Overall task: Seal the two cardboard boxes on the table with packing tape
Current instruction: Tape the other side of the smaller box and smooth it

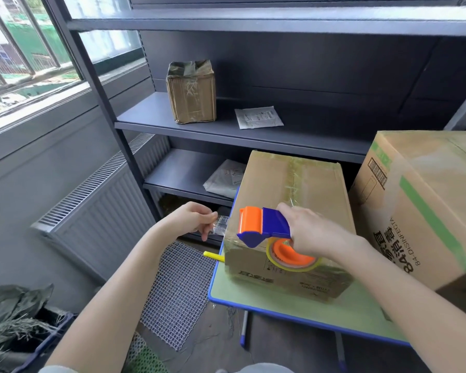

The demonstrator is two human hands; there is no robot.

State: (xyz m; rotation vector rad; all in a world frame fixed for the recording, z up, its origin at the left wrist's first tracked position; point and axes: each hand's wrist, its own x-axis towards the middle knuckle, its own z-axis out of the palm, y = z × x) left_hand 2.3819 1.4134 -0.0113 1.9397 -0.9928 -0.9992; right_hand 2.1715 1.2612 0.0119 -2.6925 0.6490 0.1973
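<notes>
Right hand (315, 232) is on the tape dispenser (264, 227), fingers curled round its blue handle, the orange roll (293, 258) hanging against the near left corner of the smaller box (315, 181). That box sits on the green, blue-edged bench (267, 300), with clear tape running down its top seam. Left hand (194, 218) is out past the bench's left edge, thumb and fingers pinched together on the loose end of the tape (221, 224) (crinkled and see-through). The larger box (420, 184), green-striped, stands just right of the smaller one; whether they touch, I can't tell. Behind, another small carton (191, 92) sits on the grey shelf (226, 130).
</notes>
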